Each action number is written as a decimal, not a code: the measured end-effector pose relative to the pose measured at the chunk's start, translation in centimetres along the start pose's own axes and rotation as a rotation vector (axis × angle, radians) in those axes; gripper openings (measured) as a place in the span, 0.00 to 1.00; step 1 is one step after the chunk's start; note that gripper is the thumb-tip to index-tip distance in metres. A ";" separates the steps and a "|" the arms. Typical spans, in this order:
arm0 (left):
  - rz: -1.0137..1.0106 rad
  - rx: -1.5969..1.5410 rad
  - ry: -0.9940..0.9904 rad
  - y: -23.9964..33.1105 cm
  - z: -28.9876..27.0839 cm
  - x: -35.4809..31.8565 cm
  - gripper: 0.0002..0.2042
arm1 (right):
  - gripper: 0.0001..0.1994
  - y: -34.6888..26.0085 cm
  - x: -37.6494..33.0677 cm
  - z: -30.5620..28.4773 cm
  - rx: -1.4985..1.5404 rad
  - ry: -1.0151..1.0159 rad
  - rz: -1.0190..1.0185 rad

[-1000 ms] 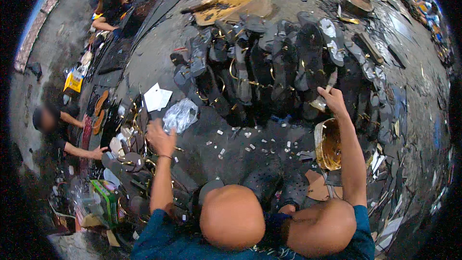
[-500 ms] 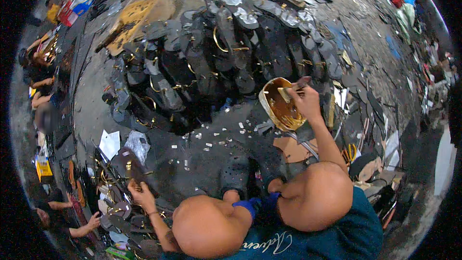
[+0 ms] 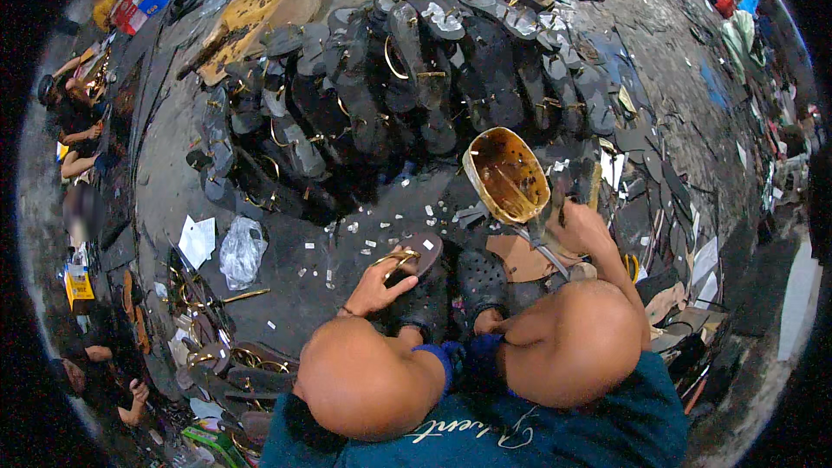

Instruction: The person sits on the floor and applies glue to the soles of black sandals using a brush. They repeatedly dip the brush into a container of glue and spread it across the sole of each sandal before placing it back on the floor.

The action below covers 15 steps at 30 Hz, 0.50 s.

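My left hand [image 3: 374, 284] is closed around the gold strap of a brown sandal [image 3: 428, 253], held above my left shoe with a small white label on its insole. To the right, my right hand [image 3: 582, 230] grips a dark-handled, brush-like tool [image 3: 561, 190]; its working end is blurred. Just left of that hand, a tub [image 3: 471, 175] of amber-brown, glue-like liquid stands on the floor, its rim coated.
Rows of dark sandals [image 3: 425, 78] spread beyond the tub. A crumpled plastic bag [image 3: 243, 251] and white paper [image 3: 198, 241] lie left; more gold-strapped sandals [image 3: 208, 355] are piled below them. Brown sheet scrap [image 3: 520, 258] lies by my right shoe [image 3: 481, 277]. Other people sit far left.
My left hand has brought a sandal from the left pile to the middle, above my shoe. My right hand has withdrawn from the tub toward me, still holding the tool.
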<state>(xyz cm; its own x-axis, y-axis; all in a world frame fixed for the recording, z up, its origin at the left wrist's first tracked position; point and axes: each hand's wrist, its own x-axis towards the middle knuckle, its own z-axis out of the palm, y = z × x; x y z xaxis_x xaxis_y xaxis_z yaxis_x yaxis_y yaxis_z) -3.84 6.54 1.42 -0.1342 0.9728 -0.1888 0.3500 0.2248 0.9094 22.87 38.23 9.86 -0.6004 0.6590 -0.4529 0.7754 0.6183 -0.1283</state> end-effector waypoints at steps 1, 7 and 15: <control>0.003 0.038 -0.092 -0.8 -0.5 0.5 0.24 | 0.19 -0.3 0.3 -0.1 0.352 -0.060 -0.008; -0.137 -0.300 -0.021 1.4 -1.6 6.7 0.22 | 0.13 -7.8 2.8 -4.6 1.970 -0.007 -0.004; 0.076 -1.217 0.556 8.5 -7.5 11.0 0.20 | 0.13 -21.4 7.0 -6.5 1.025 0.554 -0.748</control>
<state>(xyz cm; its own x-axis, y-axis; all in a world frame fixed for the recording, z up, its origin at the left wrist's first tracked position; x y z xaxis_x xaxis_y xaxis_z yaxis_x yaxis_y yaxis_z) -9.31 18.70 9.86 -0.6101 0.7633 -0.2124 -0.6293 -0.3040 0.7152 0.78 32.36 15.12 -0.7445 0.5451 0.3855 -0.1115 0.4678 -0.8768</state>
